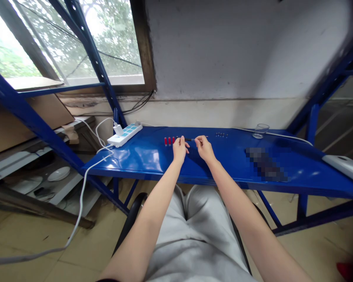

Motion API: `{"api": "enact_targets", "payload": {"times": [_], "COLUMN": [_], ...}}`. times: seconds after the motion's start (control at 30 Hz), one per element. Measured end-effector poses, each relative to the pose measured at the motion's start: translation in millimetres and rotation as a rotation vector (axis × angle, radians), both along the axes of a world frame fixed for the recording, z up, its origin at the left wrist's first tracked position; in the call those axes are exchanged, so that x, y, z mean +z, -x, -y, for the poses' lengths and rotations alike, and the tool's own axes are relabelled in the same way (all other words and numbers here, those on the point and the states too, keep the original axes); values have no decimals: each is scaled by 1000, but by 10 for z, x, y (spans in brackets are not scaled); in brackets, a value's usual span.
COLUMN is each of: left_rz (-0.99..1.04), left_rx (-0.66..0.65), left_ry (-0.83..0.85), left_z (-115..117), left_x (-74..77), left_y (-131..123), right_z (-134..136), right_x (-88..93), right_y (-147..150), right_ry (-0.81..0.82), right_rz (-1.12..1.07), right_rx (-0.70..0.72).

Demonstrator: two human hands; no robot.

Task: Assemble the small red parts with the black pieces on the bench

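Observation:
Over the blue table [141,156], my two hands are close together with a slim black rod [189,140] between them. My left hand [180,150] is closed, thumb and fingers pinching the rod's left end. My right hand [204,149] pinches its thinner, pale metallic-looking end. The exact kind of rod is too small to make out. Just left of my left hand, several small red cylinders with silvery ends, one of them a red cylinder [165,141], stand in a row. Several tiny metal pieces [222,135] lie beyond my right hand.
A white power strip [125,135] with a plugged-in charger sits at the table's left end, its cable [82,188] hanging to the floor. A clear glass [260,131] stands at the back right. Nearer is a blurred dark object [266,164]; a white device [345,166] lies at the right edge.

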State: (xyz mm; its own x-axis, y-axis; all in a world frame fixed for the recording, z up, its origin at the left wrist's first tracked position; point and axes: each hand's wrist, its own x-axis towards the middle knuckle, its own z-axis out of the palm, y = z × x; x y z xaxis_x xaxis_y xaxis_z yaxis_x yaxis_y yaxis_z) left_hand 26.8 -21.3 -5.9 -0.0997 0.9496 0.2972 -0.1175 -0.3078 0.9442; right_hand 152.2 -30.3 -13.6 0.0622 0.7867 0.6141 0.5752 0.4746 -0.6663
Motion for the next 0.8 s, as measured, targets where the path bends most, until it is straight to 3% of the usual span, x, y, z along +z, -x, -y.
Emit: {"api": "enact_targets", "payload": {"times": [0.37, 0.63, 0.8], "left_rz": [18, 51, 81], "left_rx": [-91, -4, 77], "left_ry": [-41, -76, -67], "left_z": [-10, -50, -58], "left_x": [6, -28, -36], "left_y": [1, 6, 25], "right_z": [-37, -49, -49], "right_x": [-12, -58, -28], "right_y": [-35, -60, -117], "right_ry": [-11, 28, -34], "right_rz": [65, 180, 123], "right_rx": [-41, -143, -224]}}
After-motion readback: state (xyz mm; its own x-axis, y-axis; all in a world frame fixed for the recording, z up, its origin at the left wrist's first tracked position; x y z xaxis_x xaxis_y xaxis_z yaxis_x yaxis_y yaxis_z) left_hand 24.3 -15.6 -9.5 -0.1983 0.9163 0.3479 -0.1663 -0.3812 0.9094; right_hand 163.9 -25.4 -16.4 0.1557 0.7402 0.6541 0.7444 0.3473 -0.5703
